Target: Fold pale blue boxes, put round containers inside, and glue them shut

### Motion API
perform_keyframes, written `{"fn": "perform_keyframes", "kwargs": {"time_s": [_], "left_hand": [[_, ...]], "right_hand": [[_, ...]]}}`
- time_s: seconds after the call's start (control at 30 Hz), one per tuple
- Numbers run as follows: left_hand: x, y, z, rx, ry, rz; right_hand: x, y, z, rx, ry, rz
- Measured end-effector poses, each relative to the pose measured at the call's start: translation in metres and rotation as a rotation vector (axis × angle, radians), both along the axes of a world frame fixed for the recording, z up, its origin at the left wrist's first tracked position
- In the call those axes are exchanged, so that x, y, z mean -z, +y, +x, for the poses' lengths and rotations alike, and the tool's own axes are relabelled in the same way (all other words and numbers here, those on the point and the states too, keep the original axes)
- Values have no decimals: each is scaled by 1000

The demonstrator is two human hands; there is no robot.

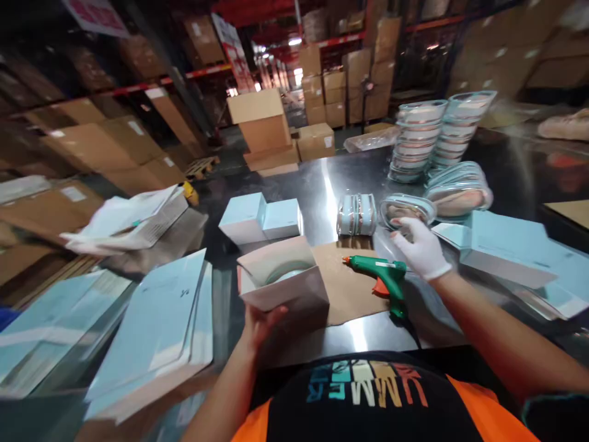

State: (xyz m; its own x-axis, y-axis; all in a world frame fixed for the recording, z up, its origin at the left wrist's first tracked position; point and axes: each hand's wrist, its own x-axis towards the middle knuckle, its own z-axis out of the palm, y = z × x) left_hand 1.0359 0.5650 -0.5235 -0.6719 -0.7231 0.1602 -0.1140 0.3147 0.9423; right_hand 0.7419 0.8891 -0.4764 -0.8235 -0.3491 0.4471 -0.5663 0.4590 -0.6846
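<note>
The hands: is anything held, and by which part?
The left hand holds the open box by its lower edge; the right hand is at the oval container; whether it grips it cannot be told.

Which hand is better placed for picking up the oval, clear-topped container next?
The right hand, probably: its white-gloved fingers are at the oval, clear-topped container, while the bare left hand supports the open white cardboard box.

The surface [310, 178] is gleaming like polished metal — smooth and dark. The open box [294, 293] is showing matt, smooth card; the brown sheet [350, 294] is looking like dull cardboard. The glue gun [389, 271] is displaying smooth green plastic — the oval container [407, 210] is glinting, clear and glossy. The right hand [419, 248] is wearing matt white cloth.
</note>
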Motion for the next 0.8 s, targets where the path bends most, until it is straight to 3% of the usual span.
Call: {"fn": "perform_keyframes", "kwargs": {"time_s": [0.07, 0.1, 0.2, 0.27, 0.4, 0.47, 0.53, 0.63, 0.7, 0.8], "left_hand": [[-7, 1, -7, -3, 100, -79], [-11, 2, -11, 20, 143, -148], [-21, 7, -19, 122, 198, -351], [-22, 13, -21, 138, 206, -390], [-10, 22, -19, -24, 382, -341], [-3, 22, -15, -13, 396, -392], [-1, 18, -10, 58, 306, -474], [-9, 11, -6, 46, 232, -491], [-19, 10, -6, -22, 251, -453], [-32, 13, -12, -92, 298, -395]], "right_hand": [[6, -27, 48, -413, -24, -145], [7, -41, 69, -553, -50, -180], [5, -84, 114, -739, -243, -277], [2, -111, 126, -716, -408, -392], [-1, -152, 131, -431, -543, -490], [-3, -156, 128, -371, -508, -500], [-5, -145, 117, -418, -421, -480], [-6, -99, 92, -396, -163, -199], [-2, -60, 75, -187, -58, 172], [10, -13, 61, 11, -378, 734]]}}
